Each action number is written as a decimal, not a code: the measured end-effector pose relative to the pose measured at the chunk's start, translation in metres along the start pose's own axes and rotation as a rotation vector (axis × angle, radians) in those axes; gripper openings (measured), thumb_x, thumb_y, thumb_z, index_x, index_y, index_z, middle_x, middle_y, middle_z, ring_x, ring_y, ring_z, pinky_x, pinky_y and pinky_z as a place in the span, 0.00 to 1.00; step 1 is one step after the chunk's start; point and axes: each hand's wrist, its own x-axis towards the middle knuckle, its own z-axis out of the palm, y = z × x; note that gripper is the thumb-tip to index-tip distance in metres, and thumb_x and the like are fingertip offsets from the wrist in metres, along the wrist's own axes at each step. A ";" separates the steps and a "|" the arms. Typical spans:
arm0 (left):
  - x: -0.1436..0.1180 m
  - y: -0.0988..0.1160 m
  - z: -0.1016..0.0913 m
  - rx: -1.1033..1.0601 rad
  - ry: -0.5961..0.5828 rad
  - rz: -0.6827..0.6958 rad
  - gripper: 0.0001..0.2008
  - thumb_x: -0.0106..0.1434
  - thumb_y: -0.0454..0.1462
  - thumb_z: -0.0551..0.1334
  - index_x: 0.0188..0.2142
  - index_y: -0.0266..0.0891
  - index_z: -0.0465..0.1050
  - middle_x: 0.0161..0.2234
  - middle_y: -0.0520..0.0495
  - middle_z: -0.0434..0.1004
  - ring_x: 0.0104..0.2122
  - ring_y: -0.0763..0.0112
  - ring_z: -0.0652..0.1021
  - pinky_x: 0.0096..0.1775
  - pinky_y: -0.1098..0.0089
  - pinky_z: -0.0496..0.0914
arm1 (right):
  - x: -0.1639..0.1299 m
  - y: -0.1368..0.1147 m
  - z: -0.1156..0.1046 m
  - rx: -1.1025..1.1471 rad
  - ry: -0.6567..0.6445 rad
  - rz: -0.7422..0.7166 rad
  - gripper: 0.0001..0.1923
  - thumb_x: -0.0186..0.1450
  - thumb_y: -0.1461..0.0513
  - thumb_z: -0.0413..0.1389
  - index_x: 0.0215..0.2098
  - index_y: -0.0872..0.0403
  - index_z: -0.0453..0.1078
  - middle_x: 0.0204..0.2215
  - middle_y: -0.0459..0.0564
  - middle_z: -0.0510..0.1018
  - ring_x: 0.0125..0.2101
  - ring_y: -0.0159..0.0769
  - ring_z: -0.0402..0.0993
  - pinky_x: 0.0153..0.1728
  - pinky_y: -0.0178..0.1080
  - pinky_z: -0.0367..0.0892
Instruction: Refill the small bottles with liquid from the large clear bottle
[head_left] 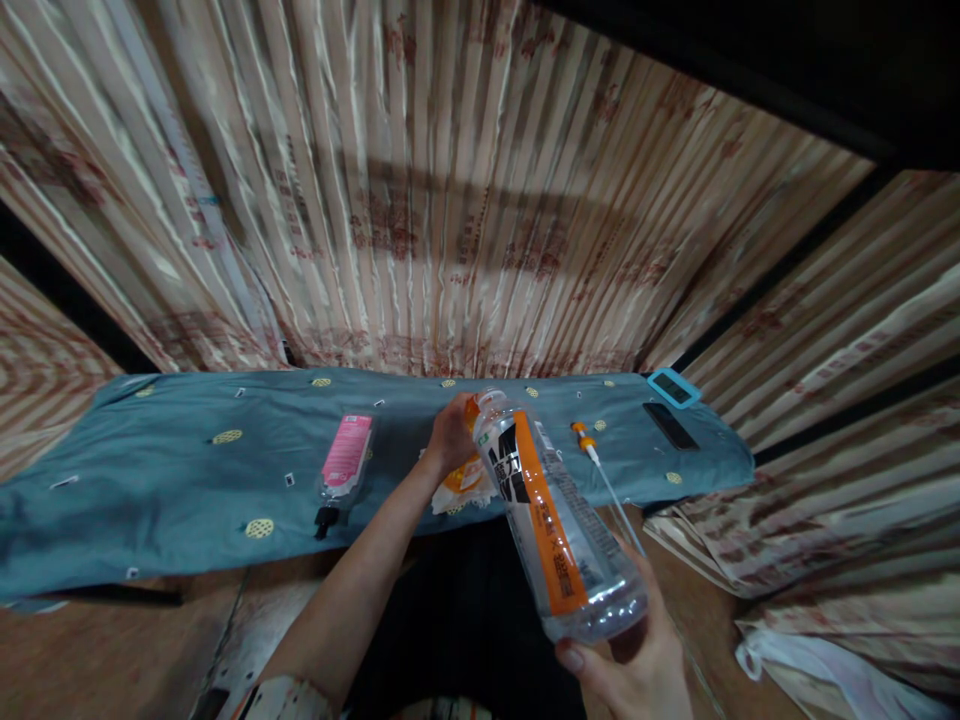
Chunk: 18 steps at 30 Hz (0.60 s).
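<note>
Clear bottle (559, 520) with orange label is tilted, its base closed in the right hand (637, 665) grip. At 10 o'clock, the left hand (450, 435) grips an orange object (469, 470) on the blue-covered table (172, 480); pink bottle (345, 460) lies at 9 o'clock.

A clear plastic bottle (559, 525) with an orange-and-black label, tilted neck-first over an orange-labelled container (466, 470) on blue cloth

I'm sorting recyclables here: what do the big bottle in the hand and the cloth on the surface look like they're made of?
The big bottle, gripped by the right hand, looks like clear, glossy plastic: you see through its wall, under an orange and black printed label. The cloth looks like soft matte teal fabric, wrinkled, with small yellow motifs.
</note>
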 end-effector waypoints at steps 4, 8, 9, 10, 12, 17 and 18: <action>0.001 -0.004 0.003 -0.028 0.026 0.014 0.14 0.57 0.35 0.68 0.43 0.39 0.76 0.43 0.41 0.84 0.45 0.55 0.84 0.48 0.61 0.78 | -0.001 0.000 0.000 0.006 0.005 0.026 0.49 0.42 0.41 0.76 0.56 0.46 0.69 0.45 0.49 0.85 0.44 0.42 0.85 0.43 0.34 0.77; 0.001 -0.005 0.003 -0.036 0.037 0.019 0.13 0.56 0.35 0.68 0.43 0.39 0.75 0.42 0.43 0.84 0.43 0.56 0.84 0.47 0.60 0.79 | -0.001 0.002 0.000 -0.007 0.015 0.010 0.49 0.41 0.41 0.76 0.56 0.47 0.69 0.46 0.49 0.85 0.45 0.42 0.84 0.44 0.34 0.77; 0.000 -0.005 0.003 -0.035 0.033 0.013 0.14 0.56 0.35 0.68 0.43 0.39 0.75 0.42 0.42 0.84 0.43 0.56 0.84 0.47 0.59 0.79 | -0.001 0.002 0.000 -0.006 0.016 0.003 0.49 0.41 0.41 0.76 0.56 0.47 0.69 0.46 0.50 0.85 0.45 0.43 0.84 0.44 0.35 0.77; 0.000 -0.004 0.003 -0.035 0.029 0.006 0.14 0.56 0.34 0.68 0.43 0.38 0.74 0.42 0.42 0.84 0.43 0.55 0.84 0.48 0.58 0.78 | 0.000 0.003 0.000 -0.006 0.018 -0.001 0.49 0.41 0.41 0.76 0.56 0.47 0.69 0.47 0.50 0.85 0.45 0.43 0.84 0.44 0.35 0.77; 0.000 -0.003 0.002 -0.041 0.021 0.000 0.15 0.56 0.34 0.68 0.44 0.38 0.74 0.43 0.41 0.84 0.43 0.55 0.84 0.48 0.57 0.78 | 0.000 0.004 -0.001 -0.006 0.015 -0.004 0.49 0.42 0.41 0.76 0.56 0.47 0.68 0.47 0.51 0.85 0.45 0.44 0.84 0.44 0.36 0.77; 0.000 -0.003 0.001 -0.049 0.024 -0.005 0.14 0.56 0.33 0.68 0.43 0.39 0.74 0.42 0.42 0.84 0.43 0.55 0.84 0.48 0.59 0.78 | 0.001 0.005 -0.003 -0.042 -0.001 -0.015 0.48 0.45 0.40 0.75 0.57 0.48 0.67 0.47 0.53 0.85 0.46 0.44 0.84 0.45 0.36 0.77; 0.000 -0.004 0.002 -0.053 0.025 -0.002 0.15 0.55 0.34 0.68 0.43 0.39 0.74 0.42 0.42 0.84 0.43 0.55 0.84 0.47 0.60 0.78 | 0.001 0.005 -0.003 -0.051 -0.003 -0.017 0.48 0.45 0.40 0.75 0.57 0.48 0.67 0.47 0.53 0.85 0.46 0.45 0.84 0.45 0.36 0.77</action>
